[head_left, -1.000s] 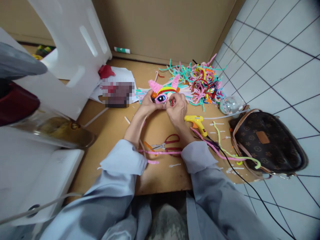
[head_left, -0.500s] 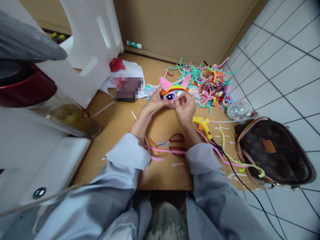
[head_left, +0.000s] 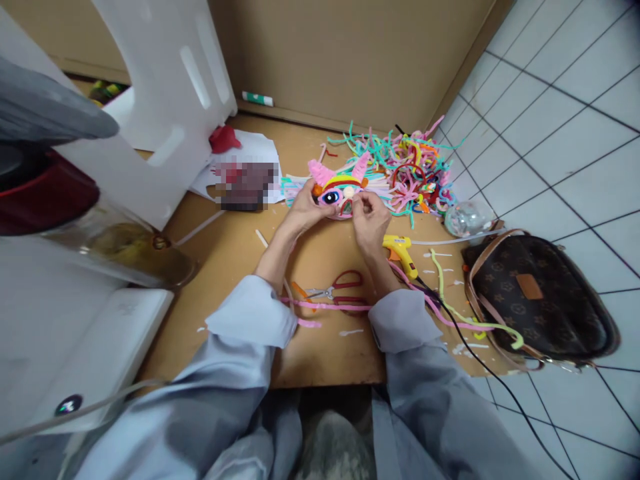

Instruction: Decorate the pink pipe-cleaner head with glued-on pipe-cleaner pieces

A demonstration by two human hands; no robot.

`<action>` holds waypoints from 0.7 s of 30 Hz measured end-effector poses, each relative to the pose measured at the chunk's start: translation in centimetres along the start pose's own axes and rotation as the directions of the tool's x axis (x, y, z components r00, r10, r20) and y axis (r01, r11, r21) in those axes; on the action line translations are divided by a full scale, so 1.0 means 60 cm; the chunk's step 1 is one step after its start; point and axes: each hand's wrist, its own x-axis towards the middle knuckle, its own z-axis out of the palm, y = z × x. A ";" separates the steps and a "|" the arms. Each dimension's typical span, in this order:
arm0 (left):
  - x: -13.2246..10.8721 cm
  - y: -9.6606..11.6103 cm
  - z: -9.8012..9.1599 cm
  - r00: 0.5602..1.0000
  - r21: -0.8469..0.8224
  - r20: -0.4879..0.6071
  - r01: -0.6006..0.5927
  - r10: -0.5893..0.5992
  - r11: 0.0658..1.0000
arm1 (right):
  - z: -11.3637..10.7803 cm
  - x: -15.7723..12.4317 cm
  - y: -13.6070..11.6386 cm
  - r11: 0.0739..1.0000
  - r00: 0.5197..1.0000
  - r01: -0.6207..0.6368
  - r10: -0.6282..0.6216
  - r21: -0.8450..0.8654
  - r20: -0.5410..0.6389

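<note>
No lettering can be read; the marks on the glue gun (head_left: 406,257), tube (head_left: 257,99), bag (head_left: 555,300) and display (head_left: 69,405) seem too small to make out

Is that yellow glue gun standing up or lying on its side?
Lying on its side: the yellow glue gun shows its profile, flat against the table.

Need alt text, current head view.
Left hand holds one side of a pink-eared craft face over a brown table, right hand at the other. Nearby are scissors, a yellow glue gun, colourful fuzzy stems and a brown handbag.
</note>
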 end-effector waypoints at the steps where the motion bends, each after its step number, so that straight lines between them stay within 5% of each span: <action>1: 0.000 -0.001 0.000 1.000 0.005 0.001 -0.015 0.015 1.000 | -0.001 0.002 0.007 0.998 0.998 -0.045 0.047 0.048 -0.033; 5: 0.003 -0.010 -0.001 0.998 0.027 0.014 -0.068 0.068 0.997 | -0.008 0.013 0.038 0.963 0.964 -0.216 0.237 0.163 -0.120; 13: 0.006 -0.024 -0.005 0.994 0.064 -0.008 -0.110 0.110 0.992 | -0.012 0.018 0.043 0.982 0.968 -0.189 0.182 0.024 0.172; 17: 0.010 -0.031 -0.011 0.992 0.047 0.007 -0.127 0.126 0.991 | -0.059 0.022 -0.047 0.970 0.962 0.053 0.013 -0.236 0.274; 21: 0.010 -0.034 -0.012 0.992 0.060 0.029 -0.128 0.126 0.990 | -0.142 0.030 -0.203 0.905 0.916 0.400 -0.391 -0.144 0.086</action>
